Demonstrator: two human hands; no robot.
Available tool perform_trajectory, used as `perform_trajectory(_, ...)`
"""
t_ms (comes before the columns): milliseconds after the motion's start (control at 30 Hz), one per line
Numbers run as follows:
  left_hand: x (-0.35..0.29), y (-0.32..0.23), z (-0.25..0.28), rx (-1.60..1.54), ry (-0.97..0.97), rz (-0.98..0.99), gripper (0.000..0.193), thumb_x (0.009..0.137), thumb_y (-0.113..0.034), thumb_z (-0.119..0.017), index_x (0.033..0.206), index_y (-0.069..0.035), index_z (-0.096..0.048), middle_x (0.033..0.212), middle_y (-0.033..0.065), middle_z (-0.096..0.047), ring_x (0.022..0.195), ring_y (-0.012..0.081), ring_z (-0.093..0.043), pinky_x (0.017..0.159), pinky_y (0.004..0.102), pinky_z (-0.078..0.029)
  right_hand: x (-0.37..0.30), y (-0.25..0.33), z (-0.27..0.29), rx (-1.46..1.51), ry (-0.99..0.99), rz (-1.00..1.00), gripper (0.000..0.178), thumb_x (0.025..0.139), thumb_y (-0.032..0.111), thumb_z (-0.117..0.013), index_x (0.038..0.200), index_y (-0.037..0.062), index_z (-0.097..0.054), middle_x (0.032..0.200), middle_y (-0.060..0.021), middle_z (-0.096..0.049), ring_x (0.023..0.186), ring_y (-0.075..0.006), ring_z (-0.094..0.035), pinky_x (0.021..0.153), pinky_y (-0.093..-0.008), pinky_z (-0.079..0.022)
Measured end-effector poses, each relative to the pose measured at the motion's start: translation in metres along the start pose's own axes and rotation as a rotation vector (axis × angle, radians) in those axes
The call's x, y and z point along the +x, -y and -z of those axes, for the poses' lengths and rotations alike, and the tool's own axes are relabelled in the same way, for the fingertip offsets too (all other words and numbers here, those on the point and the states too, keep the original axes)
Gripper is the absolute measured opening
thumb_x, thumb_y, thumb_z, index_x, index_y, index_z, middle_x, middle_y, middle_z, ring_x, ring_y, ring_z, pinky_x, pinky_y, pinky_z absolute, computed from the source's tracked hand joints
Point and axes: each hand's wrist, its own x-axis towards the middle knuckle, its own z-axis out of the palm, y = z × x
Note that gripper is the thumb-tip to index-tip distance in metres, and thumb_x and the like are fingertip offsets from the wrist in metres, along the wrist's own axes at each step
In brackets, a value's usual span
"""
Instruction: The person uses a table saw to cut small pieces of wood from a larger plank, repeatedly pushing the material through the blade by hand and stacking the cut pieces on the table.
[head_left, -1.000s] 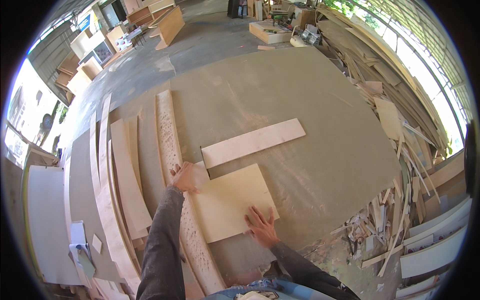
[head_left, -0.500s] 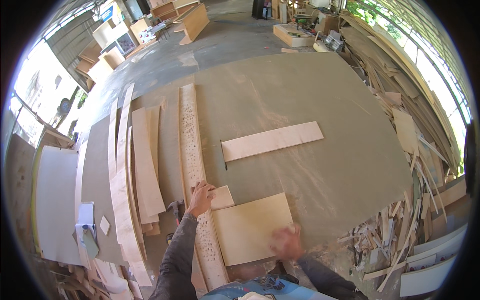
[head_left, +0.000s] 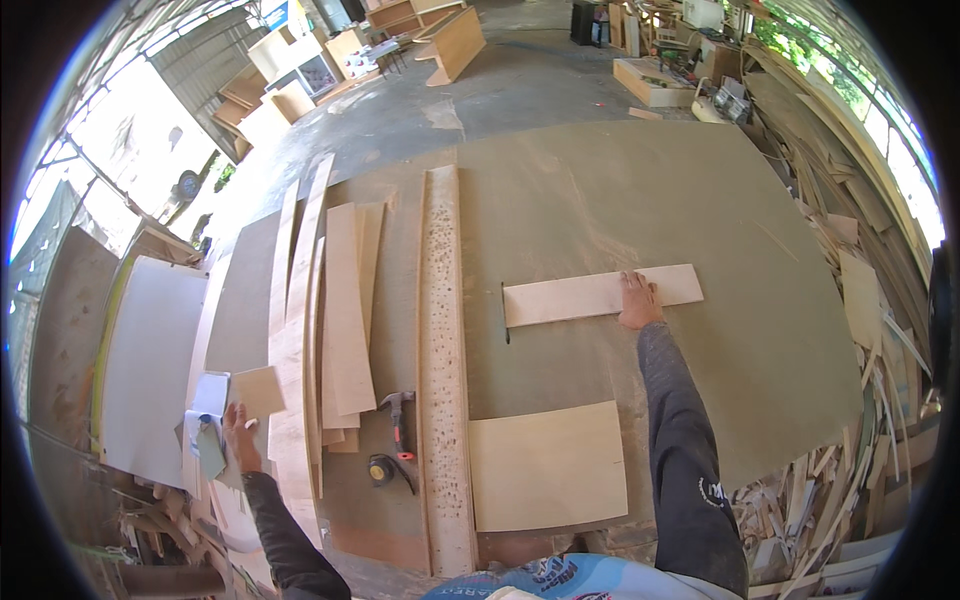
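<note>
Out to the left, my left hand (head_left: 241, 437) has its fingers stretched at the lower corner of a small rectangular wood offcut (head_left: 262, 391). The offcut sits between some papers and the long strips; whether it rests or hangs in the air I cannot tell. My right hand (head_left: 638, 302) reaches forward and lies across a pale wooden strip (head_left: 560, 298), fingers slightly apart on its face. A dark thin slot or tool (head_left: 505, 315) shows at that strip's left end. Nearer me lies a rectangular plywood panel (head_left: 548, 468), against a long board speckled with holes (head_left: 443, 350).
A claw hammer (head_left: 400, 425) and a tape measure (head_left: 381, 469) lie left of the speckled board. Long pale strips (head_left: 292, 400) and shorter planks (head_left: 347, 300) are stacked further left. Scrap wood (head_left: 800, 520) heaps up at the right edge of the large sheet (head_left: 760, 350).
My left hand has gone from the speckled board far to the left, and the small offcut went with it. My right hand left the panel for the strip ahead. The view has shifted left.
</note>
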Motion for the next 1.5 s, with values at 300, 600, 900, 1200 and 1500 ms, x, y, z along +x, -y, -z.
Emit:
perform_trajectory(300,-0.032,0.142,0.082,0.268,-0.271,0.199,0.047,0.088,-0.021,-0.075,0.124,0.003,-0.058,0.097,0.0110,-0.065,0.085,0.0214,-0.062,0.078,0.0367,-0.052,0.017,-0.006,0.012,-0.094,0.096,-0.031,0.083,0.069,0.011,-0.074,0.147,0.0077,-0.045,0.152,-0.0060,-0.044,0.143,-0.0327,-0.034,0.121,-0.0548,-0.027)
perform_trajectory(600,-0.214,0.042,-0.072,0.264,-0.027,-0.055,0.031,0.089,-0.006,-0.068,0.119,0.001,-0.066,0.113,0.0100,-0.065,0.097,0.0202,-0.063,0.082,0.0361,-0.053,-0.088,-0.059,0.040,0.046,0.141,-0.009,0.087,0.047,0.020,-0.089,0.128,0.0075,-0.058,0.136,-0.0096,-0.052,0.130,-0.0365,-0.044,0.108,-0.0551,-0.045)
perform_trajectory(900,-0.298,0.030,-0.179,0.414,0.667,-0.487,0.043,0.080,-0.013,-0.079,0.119,-0.005,-0.065,0.121,0.0159,-0.060,0.116,0.0346,-0.056,0.098,0.0437,-0.046,-0.142,0.019,0.037,0.034,0.214,0.223,0.094,0.043,0.021,-0.092,0.131,0.0105,-0.060,0.136,-0.0037,-0.052,0.132,-0.0327,-0.041,0.106,-0.0607,-0.042)
perform_trajectory(1200,-0.415,0.001,-0.200,0.697,1.481,-0.920,0.098,0.080,-0.052,-0.076,0.160,-0.021,-0.028,0.166,0.0158,-0.019,0.154,0.0348,-0.019,0.116,0.0648,-0.026,-0.135,0.019,0.007,0.190,0.310,0.305,0.084,0.047,0.006,-0.082,0.129,0.0105,-0.064,0.145,-0.0045,-0.047,0.131,-0.0350,-0.037,0.118,-0.0524,-0.027)
perform_trajectory(1500,-0.416,0.045,-0.192,0.834,1.418,-1.088,0.088,0.087,-0.059,-0.065,0.161,-0.035,-0.025,0.169,0.0053,-0.017,0.156,0.0270,-0.014,0.111,0.0653,-0.028,-0.131,0.045,-0.021,0.358,0.225,0.319,0.065,0.061,0.001,-0.067,0.125,0.0132,-0.067,0.137,-0.0015,-0.051,0.124,-0.0308,-0.040,0.113,-0.0448,-0.024)
